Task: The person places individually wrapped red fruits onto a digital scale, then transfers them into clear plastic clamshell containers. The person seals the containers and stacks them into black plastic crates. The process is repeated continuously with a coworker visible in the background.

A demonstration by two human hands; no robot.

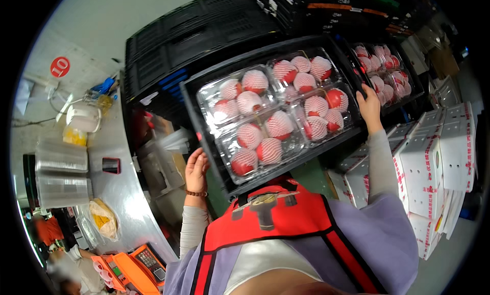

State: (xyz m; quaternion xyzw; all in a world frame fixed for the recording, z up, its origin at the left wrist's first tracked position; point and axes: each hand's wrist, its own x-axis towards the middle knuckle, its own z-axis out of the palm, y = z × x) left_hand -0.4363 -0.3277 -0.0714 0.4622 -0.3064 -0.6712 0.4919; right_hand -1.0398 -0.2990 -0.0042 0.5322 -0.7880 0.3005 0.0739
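Note:
A black plastic crate (264, 186) is held in front of my body by its two short ends. My left hand (197, 170) is on its left end, fingers curled at the rim, with a beaded bracelet on the wrist. My right hand (369, 107) grips the opposite end. Inside lie several clear plastic clamshell boxes (226, 123), each with several red round fruits (244, 162) in white foam net sleeves. A second black crate (402, 98) with similar boxed fruit stands just beyond my right hand.
Black crates (203, 27) are stacked beyond the held crate. White printed cartons (421, 168) stand at the right. On the left, a metal table (132, 203) bears clear trays (61, 157), a phone (111, 165) and an orange scale (138, 266). Co-workers (76, 264) are at the lower left.

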